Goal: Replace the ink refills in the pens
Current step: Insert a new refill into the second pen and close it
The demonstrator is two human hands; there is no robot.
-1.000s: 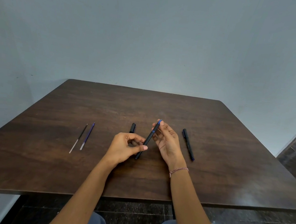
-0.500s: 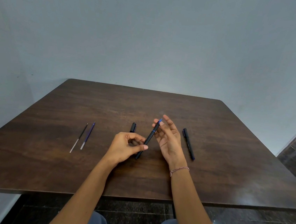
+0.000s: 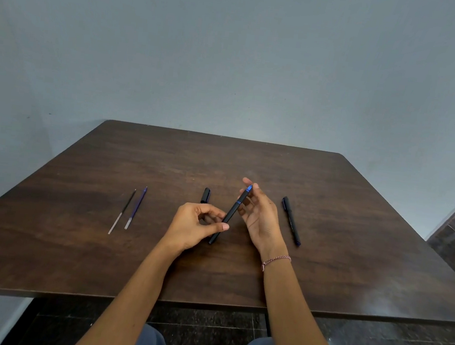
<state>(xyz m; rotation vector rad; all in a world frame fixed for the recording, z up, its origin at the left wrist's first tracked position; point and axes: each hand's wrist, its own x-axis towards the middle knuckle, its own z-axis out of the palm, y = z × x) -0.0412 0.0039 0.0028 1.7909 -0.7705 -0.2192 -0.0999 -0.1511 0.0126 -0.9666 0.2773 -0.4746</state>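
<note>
On the dark wooden table [image 3: 323,266], two thin ink refills [image 3: 129,210] lie at frame left, a short black pen cap [image 3: 205,195] at centre, a capped black pen [image 3: 291,220] at right.

No text can be read anywhere; faint print runs along the capped pen [image 3: 291,220] at three o'clock, too small to make out.

left hand [image 3: 192,225] grips black pen [image 3: 230,214]; right hand [image 3: 261,218] open beside it.

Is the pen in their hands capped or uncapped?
Uncapped. The held pen shows a bare blue tip, and a black cap lies apart on the table.
</note>
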